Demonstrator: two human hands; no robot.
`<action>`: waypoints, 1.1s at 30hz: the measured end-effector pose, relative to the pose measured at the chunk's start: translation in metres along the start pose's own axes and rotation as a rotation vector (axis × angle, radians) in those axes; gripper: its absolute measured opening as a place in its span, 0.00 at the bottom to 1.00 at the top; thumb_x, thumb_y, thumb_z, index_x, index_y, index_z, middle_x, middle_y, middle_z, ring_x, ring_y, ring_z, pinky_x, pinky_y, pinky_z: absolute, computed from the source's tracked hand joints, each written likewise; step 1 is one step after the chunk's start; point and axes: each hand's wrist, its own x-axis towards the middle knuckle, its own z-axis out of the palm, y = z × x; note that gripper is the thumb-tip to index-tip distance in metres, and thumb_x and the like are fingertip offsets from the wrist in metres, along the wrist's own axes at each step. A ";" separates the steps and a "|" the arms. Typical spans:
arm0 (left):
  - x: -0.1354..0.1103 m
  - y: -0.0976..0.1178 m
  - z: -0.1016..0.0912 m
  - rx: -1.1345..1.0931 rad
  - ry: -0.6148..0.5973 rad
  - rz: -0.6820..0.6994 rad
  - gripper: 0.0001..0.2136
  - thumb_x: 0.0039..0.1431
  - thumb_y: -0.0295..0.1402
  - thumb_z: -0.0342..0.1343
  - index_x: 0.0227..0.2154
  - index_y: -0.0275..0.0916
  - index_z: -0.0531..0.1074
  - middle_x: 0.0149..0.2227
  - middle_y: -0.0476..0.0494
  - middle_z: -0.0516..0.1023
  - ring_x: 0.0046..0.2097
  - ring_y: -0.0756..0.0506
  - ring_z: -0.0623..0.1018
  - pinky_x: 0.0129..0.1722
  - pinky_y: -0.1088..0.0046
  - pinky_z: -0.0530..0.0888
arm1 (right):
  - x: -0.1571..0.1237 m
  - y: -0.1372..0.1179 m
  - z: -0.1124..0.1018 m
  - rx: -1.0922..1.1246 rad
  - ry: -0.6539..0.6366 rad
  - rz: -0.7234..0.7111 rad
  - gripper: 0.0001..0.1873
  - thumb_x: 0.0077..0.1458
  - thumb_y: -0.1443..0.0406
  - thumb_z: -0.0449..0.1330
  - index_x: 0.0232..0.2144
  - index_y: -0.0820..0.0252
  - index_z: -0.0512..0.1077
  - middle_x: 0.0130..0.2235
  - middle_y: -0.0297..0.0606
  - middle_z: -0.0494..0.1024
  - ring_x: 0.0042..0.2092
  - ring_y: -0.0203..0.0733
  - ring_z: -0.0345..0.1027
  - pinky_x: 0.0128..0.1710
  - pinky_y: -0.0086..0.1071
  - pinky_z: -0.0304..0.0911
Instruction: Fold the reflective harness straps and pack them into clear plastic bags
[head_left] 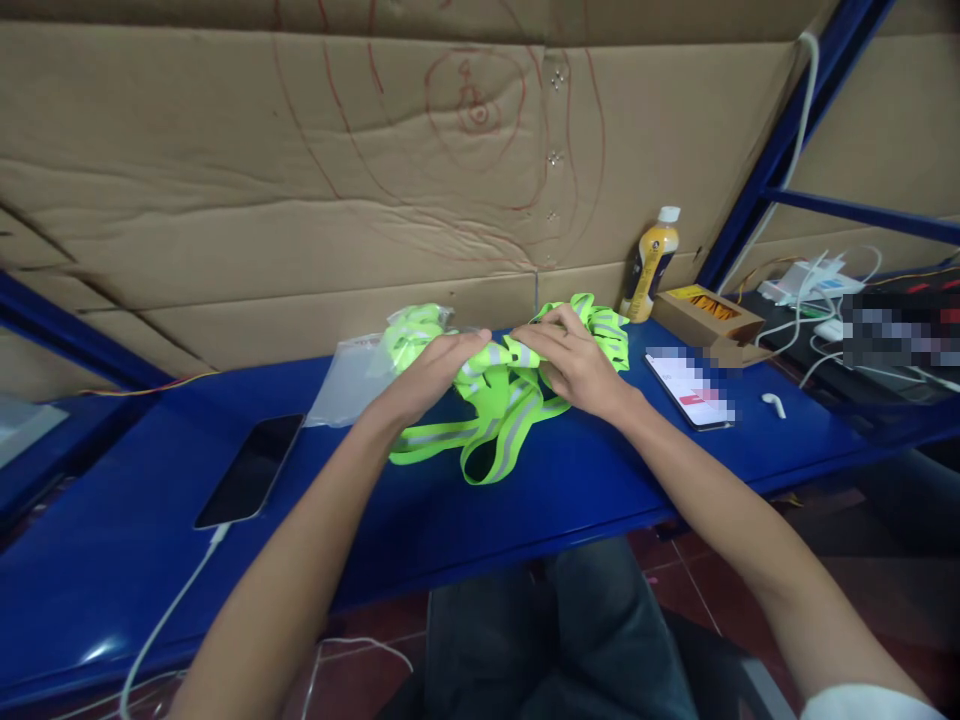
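Observation:
A neon yellow-green reflective strap vest with grey bands lies bunched on the blue shelf top. My left hand rests on its left part, fingers curled over the folded straps. My right hand presses on its right part, fingers closed over the fabric. Loops of strap hang toward me between both wrists. More of the same neon fabric sits behind the left hand, partly in a clear plastic bag.
A dark phone on a white cable lies at the left. At the right are a lit phone, a white earbud, a brown box, a yellow drink bottle and chargers. Cardboard walls the back.

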 end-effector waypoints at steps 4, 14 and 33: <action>-0.003 0.003 0.000 -0.190 -0.076 -0.057 0.19 0.55 0.50 0.73 0.31 0.38 0.78 0.30 0.46 0.77 0.30 0.47 0.73 0.31 0.71 0.69 | 0.000 -0.002 -0.004 -0.172 0.072 -0.004 0.30 0.71 0.75 0.53 0.69 0.48 0.71 0.64 0.40 0.80 0.58 0.60 0.67 0.57 0.59 0.65; -0.006 0.008 -0.005 0.797 0.050 0.644 0.12 0.64 0.26 0.59 0.48 0.42 0.81 0.47 0.41 0.85 0.56 0.35 0.80 0.58 0.53 0.75 | 0.007 0.004 -0.032 0.132 -0.229 0.195 0.28 0.71 0.51 0.66 0.66 0.58 0.74 0.58 0.48 0.82 0.57 0.58 0.77 0.60 0.48 0.69; 0.001 -0.006 0.027 -0.263 0.201 -0.123 0.25 0.50 0.52 0.75 0.42 0.38 0.78 0.33 0.44 0.82 0.31 0.44 0.79 0.34 0.67 0.76 | 0.002 -0.020 0.005 -0.099 0.003 0.114 0.28 0.67 0.70 0.59 0.68 0.55 0.70 0.67 0.53 0.71 0.66 0.63 0.66 0.65 0.63 0.66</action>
